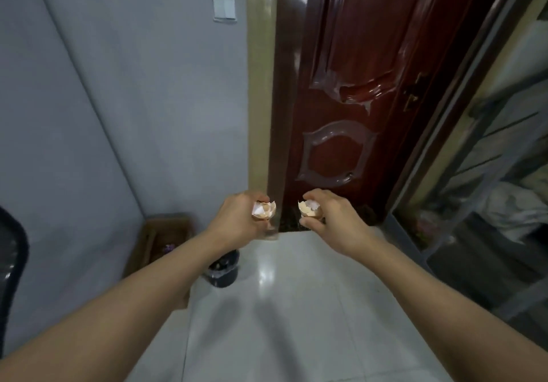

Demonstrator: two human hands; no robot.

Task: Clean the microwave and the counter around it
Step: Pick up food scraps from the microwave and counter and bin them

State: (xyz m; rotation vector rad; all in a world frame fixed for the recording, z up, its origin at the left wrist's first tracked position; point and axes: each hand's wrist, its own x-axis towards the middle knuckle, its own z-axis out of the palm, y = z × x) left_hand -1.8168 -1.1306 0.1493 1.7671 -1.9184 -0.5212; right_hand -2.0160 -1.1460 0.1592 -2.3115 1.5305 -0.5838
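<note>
Both my arms reach forward over a glossy white tiled floor (296, 307). My left hand (237, 218) grips a broken brown eggshell (264, 211) with a jagged white inside. My right hand (332, 218) holds another broken eggshell (310, 209) the same way. The two shells are level and a little apart, in front of a dark red door (350, 99). A small black bin (223, 269) with a dark liner stands on the floor below my left forearm. No microwave or counter is in view.
A grey wall (118, 114) with a light switch (224, 6) is on the left. A brown cardboard box (160, 242) sits in the corner. A dark chair edge (12, 263) shows far left. Glass-fronted shelving (489, 188) runs along the right.
</note>
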